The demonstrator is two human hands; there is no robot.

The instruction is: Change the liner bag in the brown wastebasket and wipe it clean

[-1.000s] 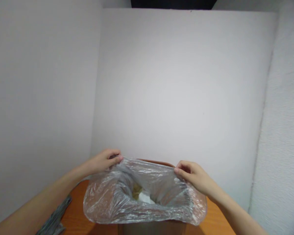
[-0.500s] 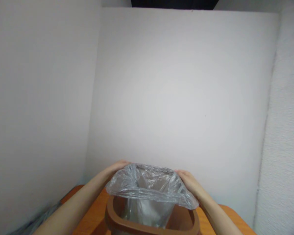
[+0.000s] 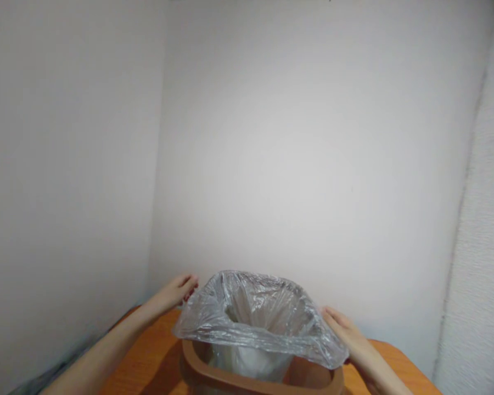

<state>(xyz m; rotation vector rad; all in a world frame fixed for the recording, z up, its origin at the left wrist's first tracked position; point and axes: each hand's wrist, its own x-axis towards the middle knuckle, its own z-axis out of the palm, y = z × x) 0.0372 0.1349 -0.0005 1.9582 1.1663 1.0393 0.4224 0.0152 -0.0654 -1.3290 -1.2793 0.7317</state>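
Observation:
A clear plastic bag (image 3: 267, 307) with a wide mouth sits over a brown bin (image 3: 230, 378). Its upper edge is folded outward, and its lower part hangs inside the bin, whose near rim is uncovered. At the bag's left edge is my left hand (image 3: 179, 291), fingers curled together; what they hold, if anything, is hidden. My right hand (image 3: 341, 326) is at the bag's right side, its fingers closed on the folded plastic, with the fingertips partly behind it.
The bin stands on an orange-brown wooden table (image 3: 144, 356). White walls rise behind and at both sides. Dark, blurred material (image 3: 66, 365) lies at the lower left beside the table.
Both hands have moved apart and lower, my left hand to the left and my right hand to the right. The bag's mouth is spread wider. The view has tilted down a little.

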